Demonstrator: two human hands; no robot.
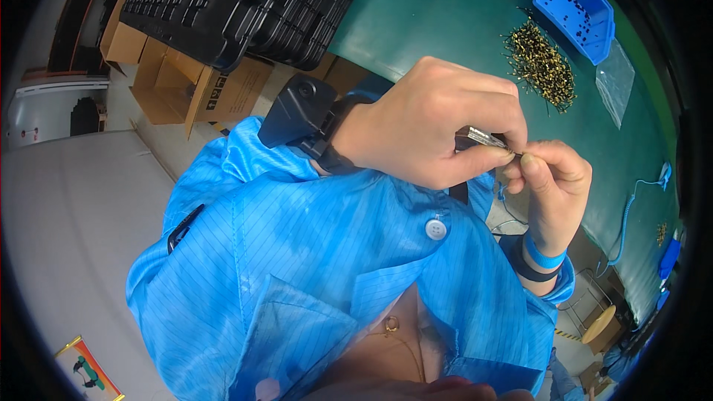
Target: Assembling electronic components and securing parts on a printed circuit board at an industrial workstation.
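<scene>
My left hand (438, 122) is closed, with thumb and forefinger pinching a slim silvery metal piece (484, 137). Only a short length of it shows, so its exact kind is unclear. Right beside it, the thumb and fingers of my right hand (555, 178) are pressed together at my left fingertips. A tiny dark part seems to sit where the two pinches meet, mostly hidden by the fingers. Beyond my hands, a heap of small black and gold pin-like parts (541, 65) lies on the green table mat (438, 7).
A blue bin (575, 7) with small dark pieces stands behind the heap, next to a clear plastic bag (616, 82). A blue coiled cord (630, 212) hangs over the mat at right. Stacked black trays (245, 7) and an open cardboard box (174, 82) are at left.
</scene>
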